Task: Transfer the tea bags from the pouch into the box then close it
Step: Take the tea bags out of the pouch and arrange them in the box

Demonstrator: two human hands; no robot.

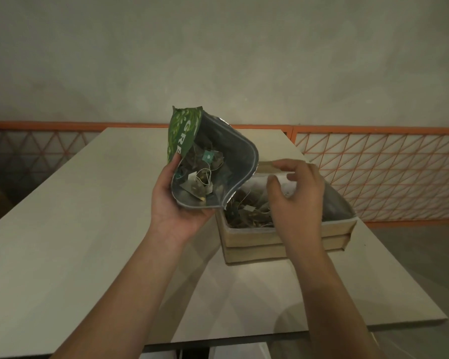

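2 hands: left (178,211) grips green foil-lined pouch (213,161), right (296,193) loose over box (283,237).

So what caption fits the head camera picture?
Left hand holds an open tea pouch; right hand over the box.

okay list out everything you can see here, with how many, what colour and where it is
pouch: one, green outside, silver inside, held open and tilted above the table, left of the box
tea bags: several, count unclear, brownish with white and green tags, some inside the pouch, some in the box
box: one, tan, open, on the table right of centre
table: one, pale off-white, fills the foreground
fence: orange lattice panels, behind the table on both sides
wall: pale grey, background
left hand: one, gripping the pouch from below
right hand: one, over the open box, fingers spread; whether it holds anything cannot be told
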